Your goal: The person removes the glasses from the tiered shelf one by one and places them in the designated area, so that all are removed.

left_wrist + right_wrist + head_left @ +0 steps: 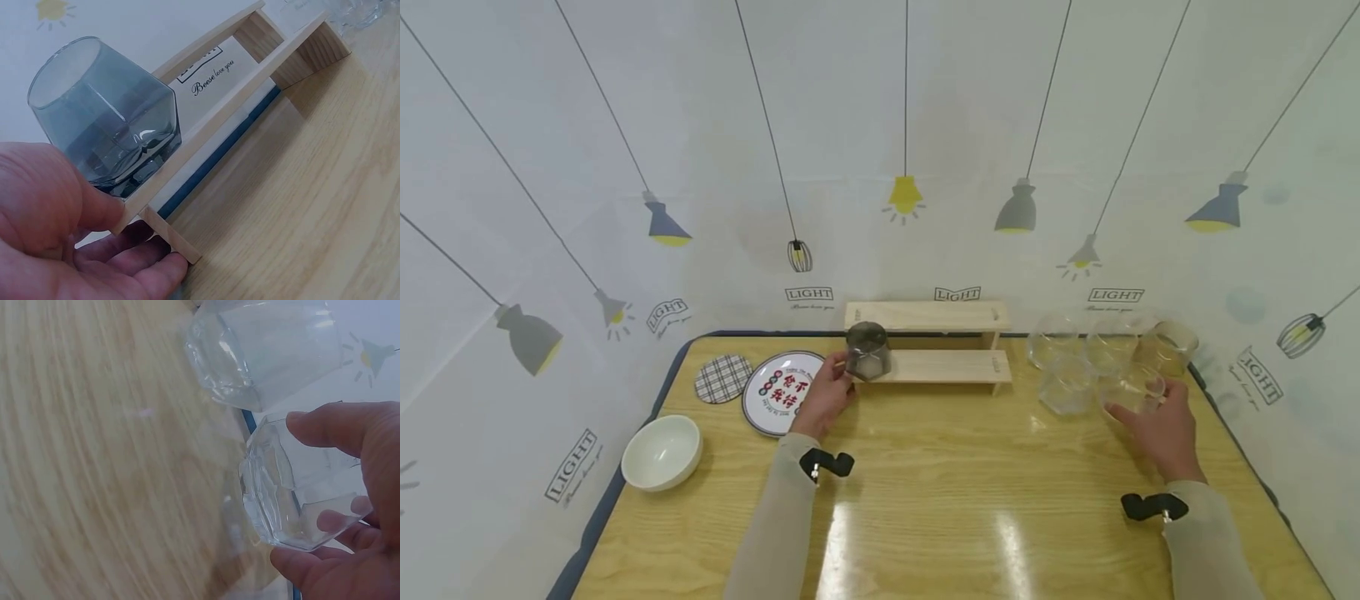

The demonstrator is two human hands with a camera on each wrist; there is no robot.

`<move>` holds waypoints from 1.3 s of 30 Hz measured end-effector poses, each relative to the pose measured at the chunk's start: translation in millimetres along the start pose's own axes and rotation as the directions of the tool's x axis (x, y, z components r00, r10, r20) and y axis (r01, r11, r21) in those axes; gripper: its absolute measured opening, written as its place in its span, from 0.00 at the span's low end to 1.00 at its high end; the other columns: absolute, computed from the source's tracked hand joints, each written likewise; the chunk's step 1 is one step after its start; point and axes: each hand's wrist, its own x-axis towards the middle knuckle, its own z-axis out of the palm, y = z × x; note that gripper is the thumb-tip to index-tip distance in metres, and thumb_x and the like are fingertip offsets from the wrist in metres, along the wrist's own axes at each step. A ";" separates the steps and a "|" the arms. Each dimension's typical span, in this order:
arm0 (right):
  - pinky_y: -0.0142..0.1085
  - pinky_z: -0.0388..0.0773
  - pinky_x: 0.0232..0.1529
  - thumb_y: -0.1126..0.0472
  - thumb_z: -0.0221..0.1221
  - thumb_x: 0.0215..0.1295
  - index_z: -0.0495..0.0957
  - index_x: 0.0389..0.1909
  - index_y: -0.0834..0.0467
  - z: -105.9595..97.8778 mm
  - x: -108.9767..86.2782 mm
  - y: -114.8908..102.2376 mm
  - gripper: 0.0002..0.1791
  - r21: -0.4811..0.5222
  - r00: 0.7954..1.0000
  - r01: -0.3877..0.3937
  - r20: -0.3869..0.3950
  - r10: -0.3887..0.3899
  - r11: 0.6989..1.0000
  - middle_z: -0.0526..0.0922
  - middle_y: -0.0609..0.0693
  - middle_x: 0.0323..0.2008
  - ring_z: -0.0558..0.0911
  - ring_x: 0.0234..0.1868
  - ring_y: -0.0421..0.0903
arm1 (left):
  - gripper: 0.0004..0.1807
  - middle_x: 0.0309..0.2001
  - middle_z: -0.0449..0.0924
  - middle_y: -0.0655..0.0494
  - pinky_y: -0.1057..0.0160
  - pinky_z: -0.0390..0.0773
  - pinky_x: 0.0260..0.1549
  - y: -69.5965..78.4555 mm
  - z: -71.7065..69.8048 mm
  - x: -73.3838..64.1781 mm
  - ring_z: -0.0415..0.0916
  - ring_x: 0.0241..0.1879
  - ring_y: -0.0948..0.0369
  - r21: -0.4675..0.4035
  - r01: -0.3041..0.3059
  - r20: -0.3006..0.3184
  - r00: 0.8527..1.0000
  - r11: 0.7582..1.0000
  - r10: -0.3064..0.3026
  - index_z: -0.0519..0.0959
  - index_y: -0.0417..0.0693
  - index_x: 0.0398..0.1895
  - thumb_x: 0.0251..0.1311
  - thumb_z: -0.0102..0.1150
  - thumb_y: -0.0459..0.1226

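Observation:
A smoky grey faceted glass [868,354] stands at the left end of a two-step wooden shelf [940,365], on its lower step. My left hand [827,396] is at that end. In the left wrist view its thumb [103,209] lies against the board's edge beside the glass, and the fingers curl below the board around the support. Over on the right, my right hand [1165,425] holds a clear faceted glass [275,487], thumb on one side and fingers on the other. Another clear glass [262,353] stands close by in the right wrist view.
More clear glasses [1065,390] and an amber-tinted glass [1172,346] cluster at the table's back right. To the left are a checked round mat [723,379], a white plate [767,417] with red characters and a white bowl [662,452]. A lamp-patterned sheet [955,242] rises behind the table.

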 end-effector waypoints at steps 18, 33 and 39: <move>0.72 0.66 0.68 0.40 0.68 0.68 0.42 0.83 0.67 -19.0 -0.1 -10.0 0.61 -0.071 0.996 0.086 0.028 -0.084 0.994 0.52 0.77 0.80 0.61 0.75 0.79 | 0.23 0.78 0.65 0.46 0.52 0.76 0.67 6.6 2.2 0.9 0.69 0.71 0.52 -0.009 0.024 0.017 1.000 1.000 -0.024 0.66 0.60 0.77 0.84 0.44 0.36; 0.68 0.75 0.60 0.48 0.67 0.72 0.50 0.83 0.64 -26.4 -44.3 -65.8 0.51 -0.089 0.968 0.243 -0.047 -0.248 0.966 0.58 0.72 0.78 0.63 0.74 0.74 | 0.23 0.74 0.69 0.44 0.56 0.79 0.60 4.5 -1.5 -0.5 0.73 0.62 0.53 -0.032 -0.009 0.007 1.000 0.999 0.009 0.68 0.57 0.76 0.83 0.44 0.34; 0.26 0.81 0.50 0.51 0.70 0.70 0.60 0.79 0.63 -13.3 -56.5 -94.8 0.45 -0.104 0.927 0.362 -0.065 -0.369 0.926 0.65 0.68 0.74 0.69 0.70 0.70 | 0.26 0.76 0.65 0.41 0.48 0.76 0.70 3.6 -4.3 -3.3 0.69 0.72 0.46 -0.076 -0.007 0.027 1.000 0.997 0.009 0.69 0.54 0.77 0.80 0.44 0.30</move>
